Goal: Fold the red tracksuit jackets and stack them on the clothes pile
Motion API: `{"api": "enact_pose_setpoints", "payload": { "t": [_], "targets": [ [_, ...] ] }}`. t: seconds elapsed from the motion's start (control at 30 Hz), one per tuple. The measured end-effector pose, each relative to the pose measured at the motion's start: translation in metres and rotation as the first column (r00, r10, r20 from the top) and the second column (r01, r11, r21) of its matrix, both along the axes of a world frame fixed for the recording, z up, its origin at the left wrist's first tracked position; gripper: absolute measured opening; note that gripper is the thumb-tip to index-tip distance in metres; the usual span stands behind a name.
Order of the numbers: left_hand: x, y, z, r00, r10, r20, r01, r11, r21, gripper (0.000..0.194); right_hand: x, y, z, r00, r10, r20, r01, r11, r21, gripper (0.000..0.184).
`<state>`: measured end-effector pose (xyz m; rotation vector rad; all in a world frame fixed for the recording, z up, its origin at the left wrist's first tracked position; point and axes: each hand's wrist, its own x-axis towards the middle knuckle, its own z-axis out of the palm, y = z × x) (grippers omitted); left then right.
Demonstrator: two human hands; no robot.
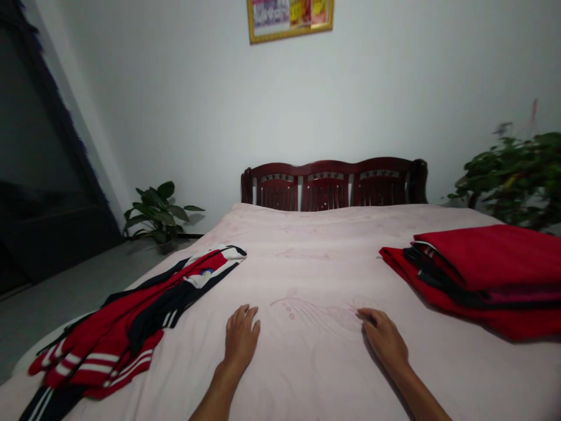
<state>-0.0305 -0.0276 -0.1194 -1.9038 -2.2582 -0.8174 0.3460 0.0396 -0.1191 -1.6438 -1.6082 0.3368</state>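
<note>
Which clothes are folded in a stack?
The red and black fabric stack nearest the right hand; the striped red and navy clothing lies stretched out.

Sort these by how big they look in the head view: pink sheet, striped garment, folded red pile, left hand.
1. Pink sheet
2. Striped garment, folded red pile: too close to rank
3. Left hand

Two hands [241, 336] [385, 339], one folded stack [495, 257], one framed picture [291, 14]
</note>
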Motion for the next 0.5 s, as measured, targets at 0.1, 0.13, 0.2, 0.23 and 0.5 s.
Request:
{"api": "enact_pose_setpoints", "payload": {
  "t": [0.1, 0.13, 0.2, 0.23, 0.5],
  "targets": [
    [-0.013, 0.008, 0.004, 1.0, 0.024, 0.017, -0.025, 0.998, 0.049, 0.039, 0.002, 0.0, 0.002, 0.999, 0.017, -0.037, -0.017, 1.0, -0.013, 0.045],
    [-0.022, 0.012, 0.007, 0.998, 0.054, -0.013, -0.053, 0.996, 0.07, 0.041, 0.002, 0.0, 0.002, 0.999, 0.018, -0.047, -0.019, 1.0, -0.018, 0.046],
    [-0.048, 0.02, 0.018, 0.978, 0.153, -0.139, -0.138, 0.984, 0.109, 0.044, 0.003, 0.001, 0.003, 0.998, 0.02, -0.062, -0.022, 0.999, -0.028, 0.046],
    [-0.065, 0.023, 0.025, 0.95, 0.216, -0.226, -0.194, 0.974, 0.114, 0.046, 0.003, 0.001, 0.003, 0.997, 0.025, -0.068, -0.027, 0.999, -0.029, 0.046],
    [-0.181, 0.026, 0.07, 0.808, 0.389, -0.443, -0.462, 0.884, -0.066, 0.059, 0.006, 0.006, -0.002, 0.996, 0.043, -0.081, -0.047, 0.998, -0.047, 0.044]
  ]
}}
